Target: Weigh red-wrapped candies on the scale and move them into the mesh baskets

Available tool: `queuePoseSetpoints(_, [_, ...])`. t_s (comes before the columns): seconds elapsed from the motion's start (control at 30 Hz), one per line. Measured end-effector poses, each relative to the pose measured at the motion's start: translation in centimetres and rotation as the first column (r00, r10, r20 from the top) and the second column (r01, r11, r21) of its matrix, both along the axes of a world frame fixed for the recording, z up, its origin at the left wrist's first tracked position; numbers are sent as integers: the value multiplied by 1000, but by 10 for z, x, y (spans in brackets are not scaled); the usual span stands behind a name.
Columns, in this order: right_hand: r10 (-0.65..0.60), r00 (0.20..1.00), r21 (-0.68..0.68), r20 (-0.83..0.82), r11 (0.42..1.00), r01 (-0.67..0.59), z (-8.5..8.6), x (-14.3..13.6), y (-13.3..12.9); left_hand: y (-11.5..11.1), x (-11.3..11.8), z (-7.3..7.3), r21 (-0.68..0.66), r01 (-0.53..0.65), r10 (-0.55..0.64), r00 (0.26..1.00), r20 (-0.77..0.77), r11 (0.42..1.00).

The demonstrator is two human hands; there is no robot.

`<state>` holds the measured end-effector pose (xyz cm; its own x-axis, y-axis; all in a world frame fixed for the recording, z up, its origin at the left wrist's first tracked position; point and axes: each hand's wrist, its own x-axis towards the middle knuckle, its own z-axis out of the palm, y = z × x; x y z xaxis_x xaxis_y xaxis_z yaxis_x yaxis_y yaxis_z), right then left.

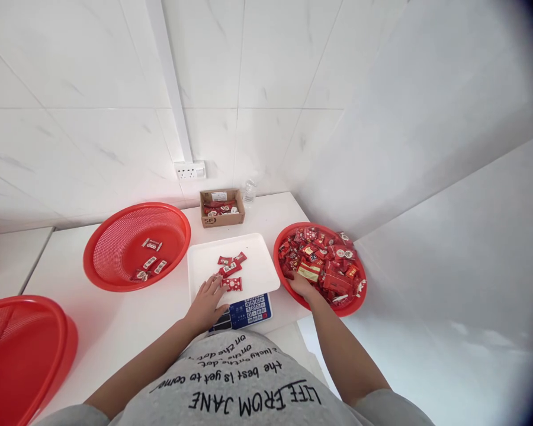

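Observation:
My left hand (206,305) lies at the near left of the white weighing tray (260,260), its fingers stretched out. Beside its fingertips is a red-and-white dotted candy packet (232,284), with several more small red packets (230,269) just behind. Below the tray shows the blue keypad (251,310) of the scale; my hand and forearm are close to its left end. My right hand (300,284) reaches into the left side of a red basket (288,291) heaped with red wrapped candies (337,275). Its fingers are mostly hidden among the wrappers, so whether they grip anything is unclear.
Left of the scale stands a red mesh basket (111,245) with several packets in it. Another red basket (66,349) is at the near left. Behind the tray are a cardboard box (224,220) of packets and a clear plastic container (249,191), close to the wall.

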<state>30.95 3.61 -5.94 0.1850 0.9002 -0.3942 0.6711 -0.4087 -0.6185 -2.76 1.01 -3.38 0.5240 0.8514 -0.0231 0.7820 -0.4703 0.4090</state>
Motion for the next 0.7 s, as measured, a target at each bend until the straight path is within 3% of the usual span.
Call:
queuePoseSetpoints(0.27, [-6,994,-153,109,988,23,-15,2,10,-6,-7,5,21,-30,30,999,31,999])
queuePoseSetpoints(0.5, [104,987,-157,119,984,-85,-12,10,6,-12,-22,6,26,-74,74,997,15,997])
queuePoseSetpoints(0.7, [146,975,-149,167,981,-121,-10,14,2,-11,-19,5,49,-66,64,997,44,997])
